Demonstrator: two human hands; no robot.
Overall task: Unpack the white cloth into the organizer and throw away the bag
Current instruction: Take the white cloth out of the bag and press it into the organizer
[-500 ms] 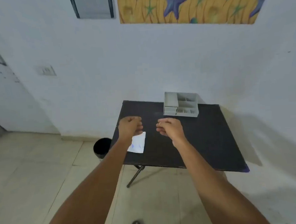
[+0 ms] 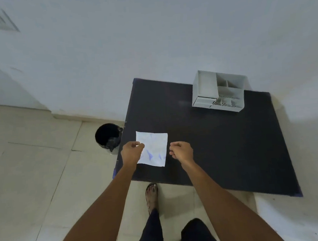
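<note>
Left fingers (image 2: 139,145) curl at the sealed bag's (image 2: 153,150) left edge, contact unclear; the right hand (image 2: 181,151), loosely curled, holds nothing just beside it. The bag lies flat on the bench (image 2: 221,144). Step: picking up; next, grip and tear open. Earlier both hands hovered higher, farther off.

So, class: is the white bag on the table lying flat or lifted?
Lying flat. The bag rests spread on the black table, corners visible; the left hand overlaps its left edge.
</note>
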